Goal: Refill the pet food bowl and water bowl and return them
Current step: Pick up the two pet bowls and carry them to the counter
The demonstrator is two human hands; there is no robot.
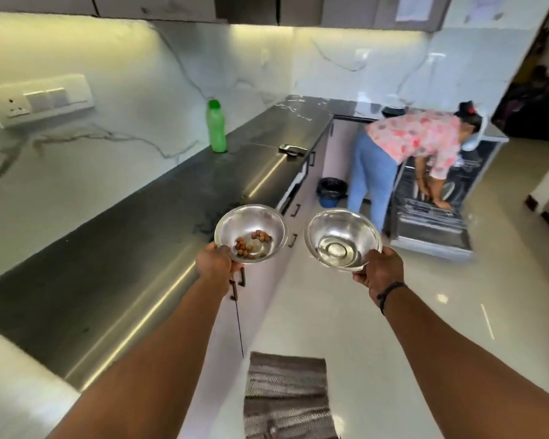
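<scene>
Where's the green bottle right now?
In the head view, the green bottle stands upright on the dark countertop to the person's left, against the marble backsplash, well beyond the food bowl held in the left hand.

dark countertop [133,248], green bottle [216,126] upright on it, far end

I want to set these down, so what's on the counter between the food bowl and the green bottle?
Nothing: in the head view the dark counter is bare between the food bowl and the green bottle.
</scene>
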